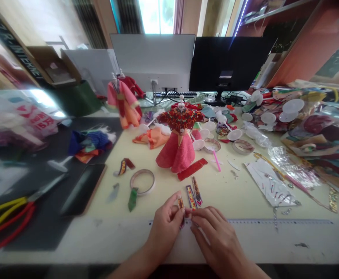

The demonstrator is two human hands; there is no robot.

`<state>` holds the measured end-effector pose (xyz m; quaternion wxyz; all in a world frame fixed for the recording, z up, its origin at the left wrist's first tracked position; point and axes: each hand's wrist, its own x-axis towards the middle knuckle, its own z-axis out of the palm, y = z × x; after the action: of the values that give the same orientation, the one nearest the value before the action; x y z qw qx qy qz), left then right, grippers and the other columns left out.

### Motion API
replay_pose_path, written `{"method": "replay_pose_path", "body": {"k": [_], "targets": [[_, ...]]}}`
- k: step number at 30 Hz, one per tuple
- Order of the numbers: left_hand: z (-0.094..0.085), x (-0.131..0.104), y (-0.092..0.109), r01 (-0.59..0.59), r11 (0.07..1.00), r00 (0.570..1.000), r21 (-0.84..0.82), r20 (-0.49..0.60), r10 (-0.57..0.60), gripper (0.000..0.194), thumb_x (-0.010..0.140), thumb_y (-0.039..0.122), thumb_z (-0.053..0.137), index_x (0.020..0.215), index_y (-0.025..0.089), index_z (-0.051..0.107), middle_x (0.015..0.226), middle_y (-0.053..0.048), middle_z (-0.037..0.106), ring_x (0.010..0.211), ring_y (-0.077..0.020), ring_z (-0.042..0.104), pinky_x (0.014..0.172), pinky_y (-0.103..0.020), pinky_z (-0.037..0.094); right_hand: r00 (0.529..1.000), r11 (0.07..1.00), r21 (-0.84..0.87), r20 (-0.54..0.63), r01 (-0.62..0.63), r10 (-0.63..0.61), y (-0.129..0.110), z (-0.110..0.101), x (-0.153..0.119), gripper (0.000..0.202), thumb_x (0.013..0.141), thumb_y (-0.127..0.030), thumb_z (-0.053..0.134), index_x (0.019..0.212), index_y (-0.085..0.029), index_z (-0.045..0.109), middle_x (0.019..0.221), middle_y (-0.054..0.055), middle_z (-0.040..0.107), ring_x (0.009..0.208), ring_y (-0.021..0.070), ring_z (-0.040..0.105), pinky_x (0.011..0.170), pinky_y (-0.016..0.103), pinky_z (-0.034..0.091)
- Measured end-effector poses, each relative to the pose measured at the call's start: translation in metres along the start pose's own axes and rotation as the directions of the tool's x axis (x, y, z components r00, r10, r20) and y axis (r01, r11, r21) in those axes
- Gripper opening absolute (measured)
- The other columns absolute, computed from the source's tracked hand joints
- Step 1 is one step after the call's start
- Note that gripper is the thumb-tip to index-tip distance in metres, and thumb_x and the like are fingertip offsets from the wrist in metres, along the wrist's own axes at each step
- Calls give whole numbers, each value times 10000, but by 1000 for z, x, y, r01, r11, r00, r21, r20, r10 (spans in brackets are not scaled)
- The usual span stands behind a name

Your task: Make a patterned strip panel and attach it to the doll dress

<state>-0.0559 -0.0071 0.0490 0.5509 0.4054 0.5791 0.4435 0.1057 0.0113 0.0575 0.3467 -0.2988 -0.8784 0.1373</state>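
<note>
My left hand (167,224) is closed in a pinch around a small patterned fabric strip (181,204) with a pointed lower end. Close beside it, my right hand (215,231) has its thumb and fingertips pressed together near the strip; what they grip is too small to make out. Just beyond my fingers lie two similar strips, a yellow-and-red one (190,197) and a darker one (197,190) with a pointed end. Behind them a miniature robe (178,149) with a dark patterned top and pink skirt stands on a small white form. A plain red strip (192,169) lies at its hem.
A ruler (262,221) runs along the table front. To the left are a tape roll (142,182), a green pointed piece (132,199), a phone (83,190) and scissors (15,221). A white card (269,182) and fabric piles (317,128) lie right; monitors (153,58) stand behind.
</note>
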Motion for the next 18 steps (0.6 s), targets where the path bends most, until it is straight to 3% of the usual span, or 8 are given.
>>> {"method": "replay_pose_path", "body": {"k": [6, 11, 14, 18], "targets": [[2, 5, -1, -118, 985, 993, 125, 37, 114, 507, 892, 285, 464, 1369, 133, 382, 858, -59, 704, 860, -182, 654, 799, -294, 504, 995, 999, -16, 80, -51, 52, 10, -2, -16, 162, 851, -53, 485, 941, -155, 572, 913, 91, 597, 830, 215, 505, 733, 386, 454], [3, 14, -5, -228, 913, 969, 337, -15, 248, 461, 895, 252, 447, 1349, 182, 411, 1120, -102, 656, 1051, -201, 615, 933, -364, 476, 992, 999, 13, 119, -50, 48, 9, -1, -19, 153, 854, -52, 474, 922, -150, 570, 928, 101, 583, 854, 224, 490, 746, 403, 456], [-1, 19, -8, -308, 795, 928, 523, -18, 371, 499, 881, 204, 453, 1373, 189, 365, 1196, -107, 617, 1142, -226, 554, 979, -426, 441, 991, 998, 17, 127, -52, 50, 9, -1, -20, 153, 856, -53, 472, 919, -154, 568, 927, 100, 574, 861, 227, 486, 742, 404, 457], [-14, 18, -5, -385, 560, 830, 733, 9, 558, 557, 856, 163, 481, 1389, 155, 317, 1320, -139, 510, 1227, -264, 460, 986, -472, 416, 991, 998, 16, 125, -54, 52, 12, 0, -23, 169, 856, -59, 474, 962, -155, 564, 971, 105, 561, 891, 233, 481, 773, 415, 458]]}}
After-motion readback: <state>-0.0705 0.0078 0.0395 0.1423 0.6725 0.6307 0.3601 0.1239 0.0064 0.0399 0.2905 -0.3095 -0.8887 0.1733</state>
